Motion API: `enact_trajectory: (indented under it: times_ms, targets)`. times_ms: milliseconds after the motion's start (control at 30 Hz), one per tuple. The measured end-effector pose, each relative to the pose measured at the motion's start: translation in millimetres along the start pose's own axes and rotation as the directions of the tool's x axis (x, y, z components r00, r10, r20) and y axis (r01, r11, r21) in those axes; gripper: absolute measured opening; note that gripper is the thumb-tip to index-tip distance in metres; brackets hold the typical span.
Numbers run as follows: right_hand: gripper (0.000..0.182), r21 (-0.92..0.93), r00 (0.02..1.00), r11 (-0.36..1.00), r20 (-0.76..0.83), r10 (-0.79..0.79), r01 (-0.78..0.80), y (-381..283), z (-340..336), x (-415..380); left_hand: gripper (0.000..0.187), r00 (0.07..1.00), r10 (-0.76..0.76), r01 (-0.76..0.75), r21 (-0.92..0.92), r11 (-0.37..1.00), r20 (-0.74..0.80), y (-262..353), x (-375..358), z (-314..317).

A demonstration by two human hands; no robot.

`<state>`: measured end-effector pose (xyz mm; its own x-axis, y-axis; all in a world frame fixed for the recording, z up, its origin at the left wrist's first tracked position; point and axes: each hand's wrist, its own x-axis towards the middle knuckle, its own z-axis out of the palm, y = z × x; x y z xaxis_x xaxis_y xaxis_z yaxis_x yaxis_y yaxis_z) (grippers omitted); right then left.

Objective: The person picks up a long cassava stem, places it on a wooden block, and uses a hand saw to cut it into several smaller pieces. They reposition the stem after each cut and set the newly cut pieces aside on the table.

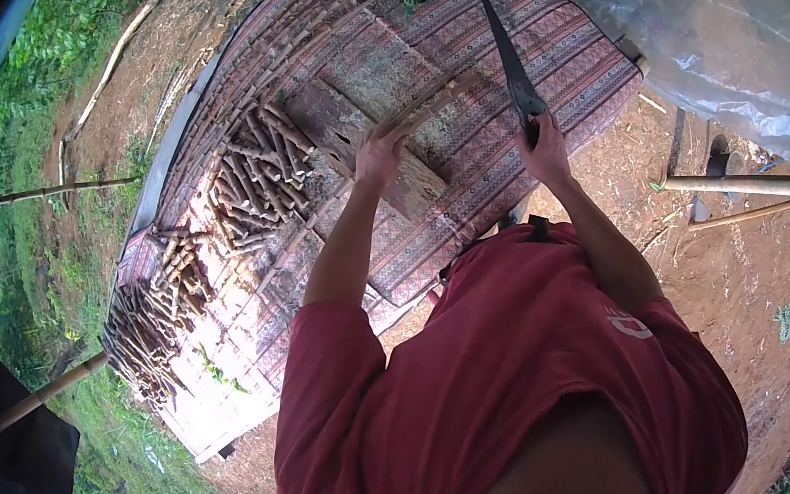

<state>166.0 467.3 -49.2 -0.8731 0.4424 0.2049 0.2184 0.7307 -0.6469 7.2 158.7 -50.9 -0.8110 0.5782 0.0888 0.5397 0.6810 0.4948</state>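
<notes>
My right hand [543, 147] is closed around the handle of a hand saw [513, 64], whose dark blade points away from me above the patterned cloth. My left hand [380, 156] rests over a worn wooden board [416, 183], with its fingers wrapped round a thin woody stick [435, 98]. The stick runs from the hand toward the upper right, short of the saw blade. Left of the board lies a pile of short cut sticks [258, 170]. Sawdust is scattered around the board.
The table [506, 176] is covered with striped, patterned cloth. Long uncut stems [285, 35] lie along its far side, and more cut pieces [154, 326] are heaped at the left end. Plastic sheeting [687, 24] hangs at the upper right, near a wooden pole [760, 185].
</notes>
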Motion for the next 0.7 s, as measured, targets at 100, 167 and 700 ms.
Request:
enact_trajectory:
  times_ms: [100, 167, 700]
  targets:
    - [0.034, -0.001, 1.0, 1.0, -0.002, 0.021, -0.021, -2.4, 1.4, 1.2, 0.029, 0.998, -0.015, 0.014, -0.021, 1.0, -0.067, -15.7, -9.9, 7.5]
    - [0.034, -0.007, 1.0, 1.0, -0.004, 0.028, -0.028, -4.0, 2.0, 5.3, 0.028, 0.993, -0.068, 0.067, -0.015, 0.998, -0.095, -19.7, -7.9, 9.0]
    - [0.025, 0.269, 0.996, 0.963, -0.092, -0.012, 0.037, -25.2, -9.9, 17.3, 0.022, 0.96, -0.205, 0.214, 0.027, 0.977, -0.19, -4.8, -13.0, 22.9]
